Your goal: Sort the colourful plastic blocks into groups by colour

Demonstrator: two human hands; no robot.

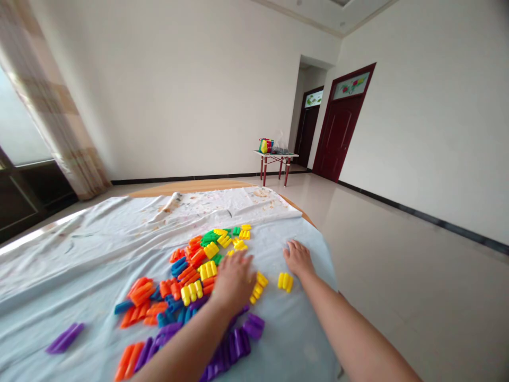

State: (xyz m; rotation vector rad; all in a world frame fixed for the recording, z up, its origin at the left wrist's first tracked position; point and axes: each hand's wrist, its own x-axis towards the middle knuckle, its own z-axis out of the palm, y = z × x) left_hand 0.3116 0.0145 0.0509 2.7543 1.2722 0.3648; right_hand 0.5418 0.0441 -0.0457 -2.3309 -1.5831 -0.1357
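Plastic toy blocks [191,281] lie heaped on a pale blue sheet [294,334]. The left hand [234,281] curves over the pile, its grip impossible to tell; the open right hand [298,258] rests just beside a yellow block [285,281]. Far off stands a small red-legged desk [290,155] holding a colourful bag [266,145].

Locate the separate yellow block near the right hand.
In the head view, the yellow block lies on the pale blue sheet just below the right hand, right of a second yellow block beside the left hand.
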